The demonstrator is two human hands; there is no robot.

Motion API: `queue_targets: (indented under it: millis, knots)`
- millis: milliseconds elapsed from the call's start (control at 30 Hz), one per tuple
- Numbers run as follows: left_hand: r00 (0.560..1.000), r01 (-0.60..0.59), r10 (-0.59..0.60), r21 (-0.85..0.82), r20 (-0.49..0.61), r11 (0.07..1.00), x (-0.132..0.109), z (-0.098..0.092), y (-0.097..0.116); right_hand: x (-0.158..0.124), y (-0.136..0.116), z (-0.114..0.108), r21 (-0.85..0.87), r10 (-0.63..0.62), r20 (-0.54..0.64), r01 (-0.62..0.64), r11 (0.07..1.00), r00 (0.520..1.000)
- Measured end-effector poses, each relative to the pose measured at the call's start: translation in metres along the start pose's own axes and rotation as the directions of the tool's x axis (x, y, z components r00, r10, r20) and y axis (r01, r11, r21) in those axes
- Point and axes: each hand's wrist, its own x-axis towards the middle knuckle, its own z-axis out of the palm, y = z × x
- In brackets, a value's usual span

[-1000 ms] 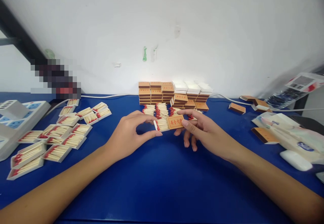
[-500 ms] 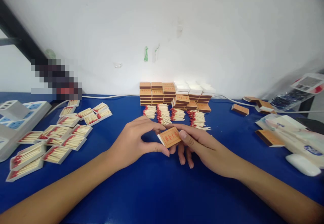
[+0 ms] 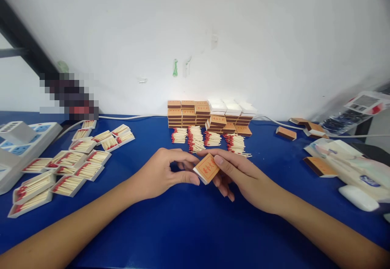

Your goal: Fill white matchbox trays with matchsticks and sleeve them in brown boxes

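Note:
A matchbox (image 3: pixel 207 168) with a tan printed top and a white end is held tilted above the blue table. My right hand (image 3: pixel 240 175) grips it, thumb on the printed face and fingers underneath. At the box's left end is my left hand (image 3: pixel 167 171), thumb and fingers apart; whether its fingertips touch the box cannot be made out. Beyond the hands lie several loose bundles of red-tipped matches (image 3: pixel 196 139). Behind these, stacked matchboxes (image 3: pixel 188 117) stand against the wall, some topped with white trays (image 3: pixel 233 107).
Several white trays filled with matches (image 3: pixel 70 159) spread over the left side, beside a white power strip (image 3: pixel 50 133). On the right are loose matchboxes (image 3: pixel 286 133), a tissue pack (image 3: pixel 353 171) and a white rounded object (image 3: pixel 358 198). A white cable (image 3: pixel 137 117) runs along the wall.
My left thumb and fingers have drawn slightly left, off the matchbox's edges. The box has turned a little in my right hand, which keeps hold of it. The view has shifted slightly.

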Motion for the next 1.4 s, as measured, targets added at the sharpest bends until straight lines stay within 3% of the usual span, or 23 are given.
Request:
queue_targets:
  millis: [367,500,667,800,933,1200,1300,1400]
  knots:
    - [0.995,0.088,-0.086,-0.028,0.054,0.996,0.000,0.001,0.004,-0.003,0.000,-0.001,-0.072,-0.010,-0.008,0.009,0.997,1.000]
    - [0.997,0.079,-0.078,0.012,-0.021,0.997,-0.001,0.004,0.004,0.000,0.000,0.000,-0.042,-0.028,-0.062,0.025,0.999,0.998]
    - [0.970,-0.054,0.103,0.215,-0.222,0.975,-0.005,0.009,0.002,0.004,-0.002,-0.001,0.031,-0.036,-0.097,0.039,0.999,0.995]
    - [0.943,-0.139,0.234,0.361,-0.236,0.922,-0.005,0.009,0.005,0.003,-0.001,0.002,0.051,-0.039,-0.033,0.041,0.998,0.999]
    - [0.942,-0.088,0.204,0.394,-0.265,0.915,0.003,-0.008,0.002,0.002,0.000,-0.002,-0.057,-0.081,-0.091,0.076,0.996,0.993]
    - [0.886,0.188,0.102,0.552,-0.452,0.812,0.038,-0.076,-0.025,0.003,-0.005,-0.013,-0.277,-0.115,-0.133,0.075,0.958,0.984]
    - [0.895,0.193,0.111,0.598,-0.433,0.778,0.060,-0.085,-0.026,0.003,-0.007,-0.015,-0.292,-0.135,-0.123,0.094,0.952,0.983]
    - [0.918,0.180,0.105,0.638,-0.383,0.749,0.082,-0.082,-0.025,0.005,-0.006,-0.019,-0.300,-0.155,-0.124,0.112,0.947,0.980]
